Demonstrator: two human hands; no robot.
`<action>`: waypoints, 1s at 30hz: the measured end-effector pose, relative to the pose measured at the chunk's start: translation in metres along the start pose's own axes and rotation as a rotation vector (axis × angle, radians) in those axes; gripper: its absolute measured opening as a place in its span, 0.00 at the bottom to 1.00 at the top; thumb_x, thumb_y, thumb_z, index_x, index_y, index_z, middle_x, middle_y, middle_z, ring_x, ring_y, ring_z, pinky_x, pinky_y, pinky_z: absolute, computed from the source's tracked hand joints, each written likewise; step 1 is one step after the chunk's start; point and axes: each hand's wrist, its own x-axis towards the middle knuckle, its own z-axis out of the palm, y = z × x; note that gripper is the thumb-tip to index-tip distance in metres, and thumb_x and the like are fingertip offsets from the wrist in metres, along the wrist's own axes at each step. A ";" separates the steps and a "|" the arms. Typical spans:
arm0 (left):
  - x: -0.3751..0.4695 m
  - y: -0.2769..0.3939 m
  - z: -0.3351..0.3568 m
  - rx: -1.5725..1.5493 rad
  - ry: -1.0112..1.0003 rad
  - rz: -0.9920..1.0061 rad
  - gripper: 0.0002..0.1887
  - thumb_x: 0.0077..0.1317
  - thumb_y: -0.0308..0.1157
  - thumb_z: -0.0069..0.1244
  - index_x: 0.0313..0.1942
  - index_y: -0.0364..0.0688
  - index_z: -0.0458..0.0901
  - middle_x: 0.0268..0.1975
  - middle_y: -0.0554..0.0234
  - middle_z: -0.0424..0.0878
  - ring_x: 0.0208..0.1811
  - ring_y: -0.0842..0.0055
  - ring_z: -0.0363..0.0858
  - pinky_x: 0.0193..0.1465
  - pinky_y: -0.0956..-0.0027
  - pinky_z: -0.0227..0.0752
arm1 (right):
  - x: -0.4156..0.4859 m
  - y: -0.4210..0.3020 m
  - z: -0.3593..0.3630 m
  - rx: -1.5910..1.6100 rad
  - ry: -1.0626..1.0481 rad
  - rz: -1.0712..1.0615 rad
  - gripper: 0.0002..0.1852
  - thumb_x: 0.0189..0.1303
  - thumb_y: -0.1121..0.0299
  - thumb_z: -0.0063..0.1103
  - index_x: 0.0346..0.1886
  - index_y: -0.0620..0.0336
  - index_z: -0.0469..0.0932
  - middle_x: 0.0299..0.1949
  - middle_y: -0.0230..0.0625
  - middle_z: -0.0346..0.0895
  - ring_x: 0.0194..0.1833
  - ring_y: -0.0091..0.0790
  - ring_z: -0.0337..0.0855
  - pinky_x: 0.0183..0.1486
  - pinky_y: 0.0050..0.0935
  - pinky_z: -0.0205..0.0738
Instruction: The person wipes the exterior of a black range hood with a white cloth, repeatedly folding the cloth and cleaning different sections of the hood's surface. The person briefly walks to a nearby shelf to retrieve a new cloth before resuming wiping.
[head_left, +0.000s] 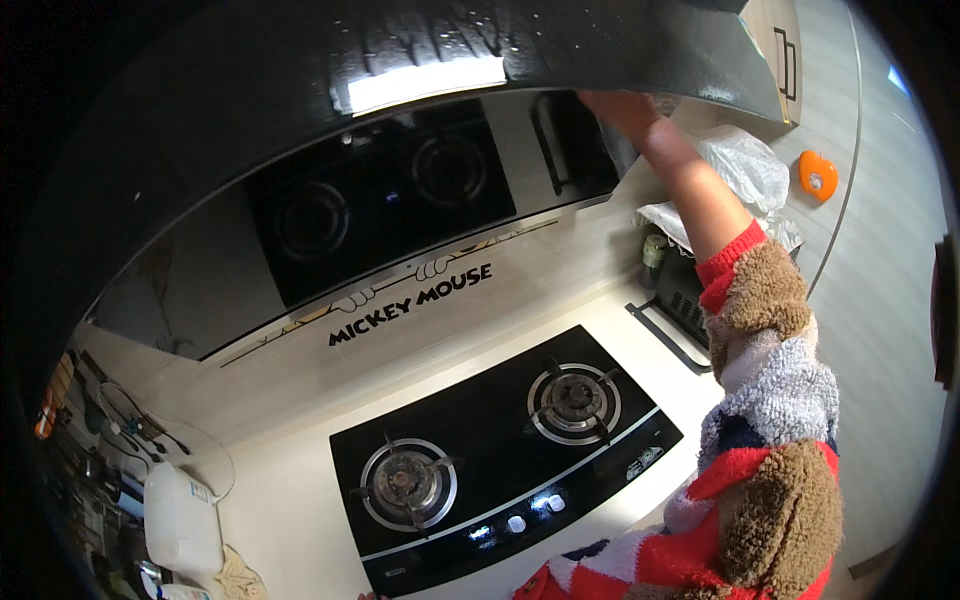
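My right hand (616, 112) reaches up to the underside of the black range hood (420, 45), at its right part. The hood's edge hides the fingertips, so what they touch does not show. Of my left hand (365, 596) only fingertips show at the bottom edge, by the front left corner of the black glass gas hob (480, 450). A left burner (409, 484) and a right burner (575, 401) have bare pan supports and no visible flame. Two knobs (535, 513) sit at the hob's front. The hood's glossy front panel (382, 195) reflects the burners.
Right of the hob stand a black appliance (684, 300) under a cover with a plastic bag (746, 169), and a jar (653, 259). An orange apple-shaped item (817, 176) is on the cabinet side. At left are a white plastic container (180, 517), cables (135, 424) and a cloth (238, 576).
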 end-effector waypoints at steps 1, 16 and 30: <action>0.001 0.001 0.000 0.007 0.000 0.007 0.17 0.69 0.42 0.49 0.46 0.36 0.81 0.52 0.44 0.79 0.55 0.49 0.75 0.57 0.49 0.69 | 0.004 -0.008 0.005 -0.192 0.007 -0.070 0.23 0.64 0.54 0.59 0.61 0.48 0.73 0.60 0.36 0.74 0.61 0.34 0.74 0.62 0.35 0.68; 0.003 0.000 0.000 -0.048 0.008 0.033 0.16 0.67 0.39 0.50 0.47 0.36 0.80 0.52 0.40 0.79 0.55 0.46 0.75 0.59 0.46 0.68 | -0.037 0.044 0.033 0.542 0.109 0.398 0.14 0.58 0.65 0.64 0.45 0.61 0.82 0.41 0.43 0.83 0.46 0.45 0.82 0.51 0.40 0.76; 0.003 -0.002 -0.007 -0.070 -0.046 -0.010 0.18 0.66 0.38 0.50 0.49 0.34 0.80 0.54 0.40 0.78 0.57 0.47 0.74 0.61 0.47 0.67 | 0.020 -0.050 0.016 0.247 0.292 0.020 0.12 0.65 0.64 0.56 0.45 0.59 0.82 0.38 0.42 0.82 0.42 0.40 0.80 0.46 0.39 0.76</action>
